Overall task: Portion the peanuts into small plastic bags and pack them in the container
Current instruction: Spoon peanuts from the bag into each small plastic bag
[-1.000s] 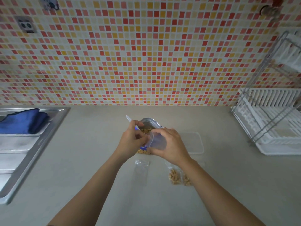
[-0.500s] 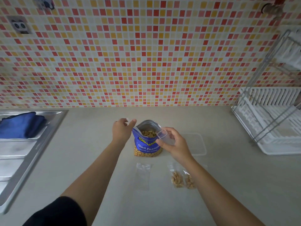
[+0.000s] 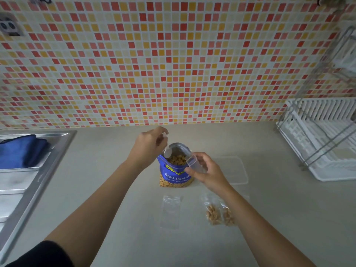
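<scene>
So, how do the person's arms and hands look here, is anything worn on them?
Both forearms are bare, and no watch, ring or glove shows on the left hand or the right hand. A black sleeve covers the left upper arm at the bottom edge of the picture. The right arm shows no sleeve within the frame.

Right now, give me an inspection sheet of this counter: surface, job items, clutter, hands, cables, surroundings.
Surface: beige counter, looks dry.
Job's things: blue peanut bag upright and open; empty small bag flat in front of it; two filled small bags to its right; clear container behind the right hand.
Clutter: nothing seen.
Hands: left hand holds a white spoon, bowl at the bag mouth; right hand has a grip on a small open clear bag beside the mouth.
Cables: nothing seen.
Surroundings: steel sink with blue cloth left; white dish rack right; mosaic tile wall behind.
</scene>
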### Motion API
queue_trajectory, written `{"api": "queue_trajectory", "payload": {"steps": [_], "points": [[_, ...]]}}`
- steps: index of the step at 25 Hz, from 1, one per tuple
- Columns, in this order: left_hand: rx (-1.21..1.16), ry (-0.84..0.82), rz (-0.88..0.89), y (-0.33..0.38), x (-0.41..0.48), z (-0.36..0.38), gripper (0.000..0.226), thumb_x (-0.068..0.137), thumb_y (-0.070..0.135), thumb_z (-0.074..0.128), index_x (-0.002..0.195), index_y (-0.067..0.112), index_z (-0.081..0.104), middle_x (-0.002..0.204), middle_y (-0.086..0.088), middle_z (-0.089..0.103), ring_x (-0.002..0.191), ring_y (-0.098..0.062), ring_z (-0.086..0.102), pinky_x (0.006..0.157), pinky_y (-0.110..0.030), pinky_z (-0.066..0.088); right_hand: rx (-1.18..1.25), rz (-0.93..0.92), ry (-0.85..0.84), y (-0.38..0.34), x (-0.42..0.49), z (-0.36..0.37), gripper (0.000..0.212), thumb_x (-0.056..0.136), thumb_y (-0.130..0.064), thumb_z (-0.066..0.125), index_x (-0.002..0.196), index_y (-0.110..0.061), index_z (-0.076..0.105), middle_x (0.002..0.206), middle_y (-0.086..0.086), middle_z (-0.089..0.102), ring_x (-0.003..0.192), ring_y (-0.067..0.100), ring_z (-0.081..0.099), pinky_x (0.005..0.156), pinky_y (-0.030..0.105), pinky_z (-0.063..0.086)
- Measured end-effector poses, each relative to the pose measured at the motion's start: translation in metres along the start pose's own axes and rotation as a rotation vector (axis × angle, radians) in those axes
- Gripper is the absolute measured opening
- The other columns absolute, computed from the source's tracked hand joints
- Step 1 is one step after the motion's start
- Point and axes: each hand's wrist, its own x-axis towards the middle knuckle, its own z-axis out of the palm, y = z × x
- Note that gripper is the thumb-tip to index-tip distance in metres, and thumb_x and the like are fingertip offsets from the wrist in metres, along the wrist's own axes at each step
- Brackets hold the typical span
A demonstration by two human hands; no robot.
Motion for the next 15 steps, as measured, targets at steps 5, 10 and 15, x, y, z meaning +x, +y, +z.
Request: {"api": "queue_trajectory", "payload": {"steps": [5,10,15], "points": [[0.132,-0.300,0.203,-0.015,-0.015,0.021,0.017,0.090,0.011,0.050,0.090,0.006,0.067,0.079,-0.012,0.070,0.066,-0.024,0.060,0.058,-0.027,0.045,0.011,0.016,-0.017,0.002,0.001,-0.003,0.044,0.070,-0.033,0.079,0.108,-0.029,0.058,0.110,-0.013,0.065,0.102,-0.005,0.057,0.081,0.006,0.042],[-0.198,0.018,-0.672,-0.024,-0.011,0.033,0.025,0.087,0.009,0.045,0.087,0.001,0.068,0.078,-0.016,0.069,0.074,-0.028,0.062,0.065,-0.032,0.048,-0.015,0.061,-0.026,0.000,0.000,-0.004,0.047,0.069,-0.036,0.078,0.110,-0.034,0.055,0.112,-0.020,0.060,0.102,-0.016,0.051,0.081,-0.001,0.038],[-0.497,0.002,-0.815,-0.022,-0.013,0.036,0.021,0.085,0.007,0.049,0.076,0.008,0.067,0.066,-0.011,0.065,0.072,-0.027,0.063,0.076,-0.039,0.056,-0.007,0.076,-0.027,0.000,0.000,-0.005,0.050,0.066,-0.043,0.079,0.109,-0.034,0.056,0.115,-0.016,0.061,0.111,-0.004,0.053,0.085,0.006,0.040]]}}
